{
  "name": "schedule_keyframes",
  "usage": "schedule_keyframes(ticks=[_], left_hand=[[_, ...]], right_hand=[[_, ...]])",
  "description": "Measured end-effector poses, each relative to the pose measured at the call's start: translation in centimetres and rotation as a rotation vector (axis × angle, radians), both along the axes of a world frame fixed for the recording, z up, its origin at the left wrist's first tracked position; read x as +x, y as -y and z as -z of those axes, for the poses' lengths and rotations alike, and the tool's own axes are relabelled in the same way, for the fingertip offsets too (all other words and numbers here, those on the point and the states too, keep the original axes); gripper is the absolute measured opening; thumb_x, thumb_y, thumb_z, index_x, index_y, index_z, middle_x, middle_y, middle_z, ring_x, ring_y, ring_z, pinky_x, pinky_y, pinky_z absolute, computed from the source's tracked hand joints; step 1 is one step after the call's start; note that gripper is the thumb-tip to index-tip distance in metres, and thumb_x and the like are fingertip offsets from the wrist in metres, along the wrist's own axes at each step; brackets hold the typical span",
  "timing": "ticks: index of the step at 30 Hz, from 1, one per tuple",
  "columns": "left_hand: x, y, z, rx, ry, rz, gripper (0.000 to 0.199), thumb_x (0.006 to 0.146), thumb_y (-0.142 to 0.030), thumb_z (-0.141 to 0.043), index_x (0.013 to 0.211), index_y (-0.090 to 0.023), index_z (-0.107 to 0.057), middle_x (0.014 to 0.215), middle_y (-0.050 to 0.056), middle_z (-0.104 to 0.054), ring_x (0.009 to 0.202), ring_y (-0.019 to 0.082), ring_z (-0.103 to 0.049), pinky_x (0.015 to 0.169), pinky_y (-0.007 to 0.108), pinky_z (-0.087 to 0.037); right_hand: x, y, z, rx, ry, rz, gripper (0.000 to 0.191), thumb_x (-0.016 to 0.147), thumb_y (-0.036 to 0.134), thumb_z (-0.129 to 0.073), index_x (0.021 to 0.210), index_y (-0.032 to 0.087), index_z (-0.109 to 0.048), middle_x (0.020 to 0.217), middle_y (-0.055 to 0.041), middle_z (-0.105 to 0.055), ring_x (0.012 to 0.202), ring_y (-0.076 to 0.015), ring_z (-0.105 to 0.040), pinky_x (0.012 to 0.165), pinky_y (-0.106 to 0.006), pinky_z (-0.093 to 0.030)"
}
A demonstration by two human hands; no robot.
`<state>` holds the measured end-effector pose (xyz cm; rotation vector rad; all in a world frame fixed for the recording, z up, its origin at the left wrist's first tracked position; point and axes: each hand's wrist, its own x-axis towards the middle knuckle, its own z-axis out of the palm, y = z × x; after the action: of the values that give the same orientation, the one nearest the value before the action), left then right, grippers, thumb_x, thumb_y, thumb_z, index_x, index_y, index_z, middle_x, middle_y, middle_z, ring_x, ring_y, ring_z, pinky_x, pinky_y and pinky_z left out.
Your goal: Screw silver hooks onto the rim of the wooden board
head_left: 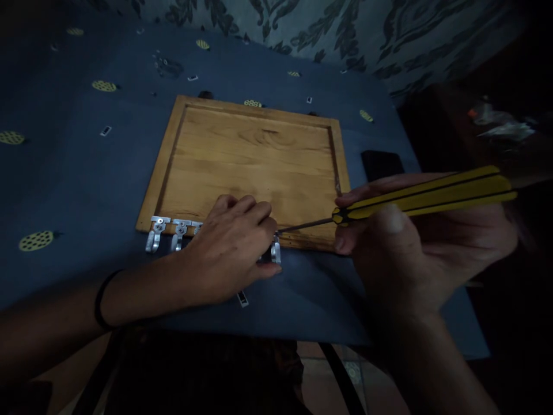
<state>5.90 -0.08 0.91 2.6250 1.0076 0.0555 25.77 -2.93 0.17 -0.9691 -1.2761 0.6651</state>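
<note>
A wooden board [254,155] with a raised frame lies flat before me. Along its near edge runs a metal hook rail [181,223] with several silver hooks. My left hand [228,248] is closed over the middle of the rail, fingers curled on top and thumb by a hook at the right end; it hides part of the rail. In my right hand [401,242] is a screwdriver [427,193] with a yellow and black handle, held nearly level. Its shaft points left, and the tip is at the rail's right end beside my left fingers.
The board rests on a dark blue tablecloth [78,190] printed with yellow shapes. Beyond the board sits a small clear bag [167,64] with small parts. A dark flat object [382,164] lies to the right. Patterned fabric [302,29] rises behind the table.
</note>
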Motion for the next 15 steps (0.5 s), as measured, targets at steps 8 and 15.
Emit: schedule_keyframes(ticks=[8, 15], left_hand=[[-0.18, 0.00, 0.24, 0.040, 0.029, 0.002, 0.031, 0.093, -0.045, -0.079, 0.102, -0.016, -0.074, 0.110, 0.010, -0.071, 0.110, 0.032, -0.063, 0.092, 0.045, -0.044], [-0.21, 0.04, 0.37, 0.032, 0.038, 0.006, 0.031, 0.093, -0.044, -0.080, 0.101, -0.016, -0.073, 0.107, 0.009, -0.070, 0.109, 0.031, -0.062, 0.091, 0.044, -0.044]], right_hand=[[0.23, 0.04, 0.32, 0.008, 0.039, -0.033, 0.011, 0.086, 0.026, -0.087, 0.096, 0.028, -0.083, 0.089, 0.0001, -0.081, 0.043, -0.0116, -0.062, 0.039, -0.030, -0.053], [0.04, 0.05, 0.13, 0.003, 0.035, -0.071, 0.010, 0.087, 0.020, -0.084, 0.094, 0.026, -0.083, 0.088, 0.0017, -0.081, 0.045, -0.0103, -0.064, 0.044, -0.028, -0.058]])
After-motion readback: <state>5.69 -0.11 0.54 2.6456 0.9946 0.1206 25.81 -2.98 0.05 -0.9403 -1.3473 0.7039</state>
